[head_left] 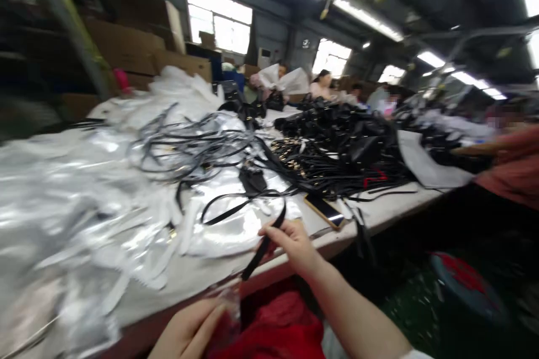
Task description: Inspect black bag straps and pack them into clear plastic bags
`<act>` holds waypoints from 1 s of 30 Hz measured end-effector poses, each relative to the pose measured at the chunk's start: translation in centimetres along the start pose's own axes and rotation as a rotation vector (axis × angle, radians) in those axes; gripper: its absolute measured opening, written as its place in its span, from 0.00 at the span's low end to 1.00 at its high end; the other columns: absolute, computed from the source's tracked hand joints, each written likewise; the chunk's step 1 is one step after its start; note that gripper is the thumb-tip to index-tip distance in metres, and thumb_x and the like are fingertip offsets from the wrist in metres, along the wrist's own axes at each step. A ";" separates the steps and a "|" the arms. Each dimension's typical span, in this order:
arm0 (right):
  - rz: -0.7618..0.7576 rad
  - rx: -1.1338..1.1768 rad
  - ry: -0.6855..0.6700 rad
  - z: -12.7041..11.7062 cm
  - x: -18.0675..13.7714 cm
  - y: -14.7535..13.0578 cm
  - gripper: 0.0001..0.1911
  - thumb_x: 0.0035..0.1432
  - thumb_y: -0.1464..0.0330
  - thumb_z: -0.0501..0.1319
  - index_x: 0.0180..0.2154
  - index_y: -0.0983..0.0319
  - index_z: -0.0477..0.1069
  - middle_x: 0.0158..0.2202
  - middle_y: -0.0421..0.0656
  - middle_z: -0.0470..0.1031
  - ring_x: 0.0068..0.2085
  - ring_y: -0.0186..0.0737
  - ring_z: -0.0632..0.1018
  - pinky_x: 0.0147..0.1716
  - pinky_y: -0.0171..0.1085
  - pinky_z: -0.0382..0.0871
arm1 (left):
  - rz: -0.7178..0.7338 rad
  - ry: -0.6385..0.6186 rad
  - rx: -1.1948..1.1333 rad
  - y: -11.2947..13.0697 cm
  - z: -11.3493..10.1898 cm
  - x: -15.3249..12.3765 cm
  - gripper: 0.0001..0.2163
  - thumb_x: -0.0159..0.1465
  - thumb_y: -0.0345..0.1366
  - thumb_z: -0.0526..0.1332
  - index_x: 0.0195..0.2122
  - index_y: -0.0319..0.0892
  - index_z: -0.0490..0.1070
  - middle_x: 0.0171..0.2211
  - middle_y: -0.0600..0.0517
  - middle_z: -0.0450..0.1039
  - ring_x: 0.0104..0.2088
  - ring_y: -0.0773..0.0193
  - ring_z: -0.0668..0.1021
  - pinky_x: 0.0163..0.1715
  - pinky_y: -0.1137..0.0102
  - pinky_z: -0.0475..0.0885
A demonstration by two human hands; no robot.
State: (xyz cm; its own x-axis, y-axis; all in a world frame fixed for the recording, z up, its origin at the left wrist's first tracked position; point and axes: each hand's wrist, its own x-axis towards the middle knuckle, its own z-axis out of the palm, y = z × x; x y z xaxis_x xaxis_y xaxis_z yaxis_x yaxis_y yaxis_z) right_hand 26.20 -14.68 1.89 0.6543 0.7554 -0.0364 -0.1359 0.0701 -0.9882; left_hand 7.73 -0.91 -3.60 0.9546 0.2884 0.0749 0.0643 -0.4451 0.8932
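A black strap (255,259) is pinched between the thumb and fingers of my right hand (292,242) at the table's front edge. From there it loops back over the clear plastic bags (223,233) lying on the table. Its lower end reaches down to a clear plastic bag (233,304), which my left hand (196,326) grips close to my lap. Whether the strap's tip is inside that bag or just in front of it, I cannot tell. A small dark piece (252,179) lies beyond the loop.
Piled clear bags (84,196) cover the left side of the table. Black straps with gold clasps (303,160) and black bags (357,134) are heaped behind a phone (325,210). A co-worker's sleeve (516,162) is at right. A blue stool (467,286) stands below.
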 end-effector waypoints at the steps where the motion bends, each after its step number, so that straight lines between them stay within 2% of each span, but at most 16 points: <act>1: 0.009 0.018 -0.009 -0.2 -0.2 0.1 0.22 0.51 0.51 0.68 0.34 0.65 0.76 0.24 0.43 0.81 0.22 0.35 0.79 0.24 0.32 0.71 | -0.020 -0.022 -0.008 0.3 0.0 -0.6 0.21 0.70 0.48 0.52 0.30 0.42 0.77 0.30 0.52 0.77 0.32 0.63 0.77 0.38 0.74 0.73; 2: 0.024 0.038 -0.032 -0.5 -0.3 0.3 0.19 0.53 0.54 0.68 0.34 0.64 0.76 0.26 0.44 0.82 0.23 0.35 0.79 0.25 0.32 0.72 | -0.018 -0.083 -0.032 0.5 0.1 -0.9 0.22 0.71 0.47 0.49 0.32 0.41 0.78 0.31 0.51 0.78 0.33 0.63 0.77 0.39 0.74 0.72; 6: 0.031 -0.003 0.037 -1.8 0.3 1.2 0.17 0.52 0.57 0.70 0.36 0.63 0.78 0.28 0.47 0.82 0.26 0.39 0.81 0.26 0.34 0.75 | -0.050 -0.098 -0.145 0.5 0.1 -0.7 0.24 0.72 0.45 0.46 0.37 0.37 0.78 0.32 0.48 0.79 0.31 0.65 0.78 0.37 0.74 0.71; 12: 0.018 -0.052 0.061 -2.3 -0.2 1.0 0.15 0.51 0.58 0.71 0.36 0.62 0.80 0.27 0.47 0.82 0.25 0.39 0.80 0.27 0.34 0.76 | -0.009 -0.043 -0.134 0.2 0.5 -1.0 0.19 0.71 0.44 0.49 0.48 0.42 0.78 0.40 0.50 0.80 0.40 0.63 0.79 0.44 0.73 0.70; 18: -0.007 0.026 0.029 -2.4 -0.1 0.8 0.12 0.51 0.60 0.72 0.35 0.60 0.81 0.27 0.45 0.82 0.24 0.38 0.79 0.27 0.33 0.77 | -0.032 -0.108 -0.270 -0.1 0.5 -1.2 0.22 0.72 0.47 0.47 0.55 0.41 0.73 0.40 0.48 0.80 0.39 0.63 0.80 0.44 0.71 0.71; 20: -0.013 -0.023 0.031 -2.3 -0.1 1.0 0.13 0.51 0.59 0.71 0.36 0.60 0.81 0.27 0.45 0.82 0.24 0.38 0.79 0.27 0.33 0.77 | -0.040 -0.104 -0.306 0.1 0.6 -1.2 0.24 0.72 0.49 0.46 0.55 0.40 0.73 0.40 0.48 0.79 0.40 0.63 0.79 0.45 0.71 0.71; 23: -0.051 -0.164 0.051 -2.1 -0.2 1.5 0.16 0.52 0.57 0.70 0.38 0.61 0.80 0.28 0.47 0.82 0.26 0.40 0.79 0.28 0.35 0.78 | -0.035 -0.063 -0.255 0.2 0.8 -1.1 0.25 0.71 0.50 0.46 0.48 0.38 0.76 0.39 0.47 0.79 0.40 0.63 0.78 0.45 0.71 0.70; 30: -0.148 -0.386 0.056 -0.7 -0.2 2.6 0.20 0.55 0.54 0.66 0.40 0.62 0.80 0.31 0.48 0.83 0.32 0.46 0.82 0.36 0.41 0.78 | -0.070 0.018 -0.116 -0.5 1.2 -0.9 0.27 0.72 0.50 0.44 0.39 0.36 0.77 0.29 0.50 0.76 0.31 0.66 0.76 0.35 0.74 0.69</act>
State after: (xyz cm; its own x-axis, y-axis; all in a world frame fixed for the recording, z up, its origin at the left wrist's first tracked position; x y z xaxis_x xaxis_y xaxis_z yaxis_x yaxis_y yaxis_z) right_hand 26.27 -15.10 -0.80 0.6865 0.7183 0.1130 0.2444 -0.0816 -0.9662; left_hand 7.18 -1.90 -4.66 0.9434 0.3311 0.0177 0.0957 -0.3229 0.9416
